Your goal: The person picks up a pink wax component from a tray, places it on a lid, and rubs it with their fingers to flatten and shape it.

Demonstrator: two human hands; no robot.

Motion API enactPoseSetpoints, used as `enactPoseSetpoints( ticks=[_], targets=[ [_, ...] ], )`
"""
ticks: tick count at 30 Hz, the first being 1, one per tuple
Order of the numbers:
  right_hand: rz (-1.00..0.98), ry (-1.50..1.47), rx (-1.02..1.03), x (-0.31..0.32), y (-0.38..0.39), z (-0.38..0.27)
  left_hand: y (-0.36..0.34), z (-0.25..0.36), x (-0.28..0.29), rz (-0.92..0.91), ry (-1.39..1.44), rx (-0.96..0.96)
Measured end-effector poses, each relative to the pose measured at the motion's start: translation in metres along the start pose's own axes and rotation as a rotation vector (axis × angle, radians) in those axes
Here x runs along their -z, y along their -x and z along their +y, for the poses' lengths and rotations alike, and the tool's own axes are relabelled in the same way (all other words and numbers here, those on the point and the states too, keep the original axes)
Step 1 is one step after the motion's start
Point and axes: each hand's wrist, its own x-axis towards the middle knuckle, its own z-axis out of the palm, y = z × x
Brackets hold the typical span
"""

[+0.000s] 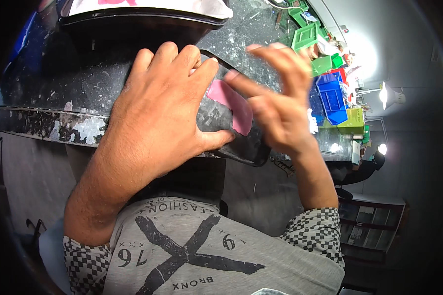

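Note:
A black tray with rounded corners lies at the near edge of the dark worktop. On it is a flat, curved piece of soft-looking pink material, its kind not clear. My left hand covers the tray's left side, with bent fingers toward its far rim and the thumb on its surface near the pink piece; the fingers' undersides are hidden. To the right hovers my right hand, blurred by motion. Its fingers are apart, and the index finger points toward the pink piece's upper end.
At the far left stands another black tray with white lining and pink material. Green bins, a blue bin and a yellow-green box line the right side. The worktop's chipped near edge runs below my left arm. Lamps shine at right.

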Motion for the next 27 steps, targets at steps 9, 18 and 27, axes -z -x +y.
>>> enactPoseSetpoints(
  ticks=[9,18,27],
  targets=[
    [-0.088,-0.011,0.051,0.000,0.010,-0.005,-0.005,0.004,0.004,-0.034,-0.024,-0.004],
    [-0.132,0.026,0.127,0.012,0.023,0.005,-0.001,0.001,0.000,-0.005,-0.053,-0.004],
    [-0.210,0.008,0.173,0.015,0.028,0.024,0.004,-0.003,-0.002,0.021,-0.058,-0.004]
  ],
)
